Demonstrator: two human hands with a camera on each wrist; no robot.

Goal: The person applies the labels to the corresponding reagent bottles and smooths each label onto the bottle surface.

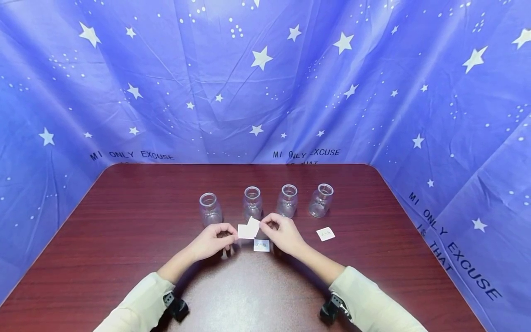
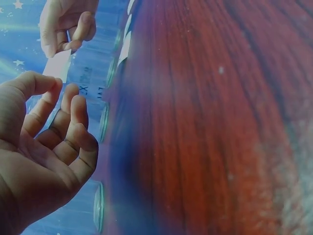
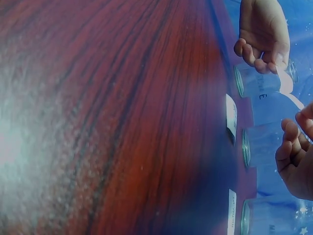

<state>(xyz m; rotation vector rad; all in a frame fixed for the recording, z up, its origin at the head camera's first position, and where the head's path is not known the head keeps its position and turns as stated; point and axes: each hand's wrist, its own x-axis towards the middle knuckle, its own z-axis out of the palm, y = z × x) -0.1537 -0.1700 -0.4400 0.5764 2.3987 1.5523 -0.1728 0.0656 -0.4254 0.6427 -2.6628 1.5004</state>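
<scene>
Left hand [image 1: 212, 240]: my thumb and forefinger pinch the left slip [image 1: 244, 232] at its edge.
Right hand [image 1: 284, 233]: my thumb and forefinger pinch the right slip [image 1: 253, 225].
Slips: white, overlapping in the head view, held above the table [image 1: 257, 286].
Near card [image 1: 261, 247]: written on, lying between my hands.
Far card [image 1: 325, 234]: right of my right hand.
Jars [image 1: 320, 205]: four, glass, upright in a row beyond.

A: Big black capitals on the blue curtain [image 1: 232, 115], and over on the left it reads "MI ONLY EXCUSE"!
B: There it is again in the middle, with "IS THAT" beneath, partly cut off at the edge of the bench [image 1: 394, 276]!
A: Right-hand side, slanting down: "MI ONLY EXCUSE IS THAT", the whole lot!
B: And the middle card [image 1: 261, 249] and right-hand card [image 1: 325, 234]? Marks on both, too small to read!
</scene>
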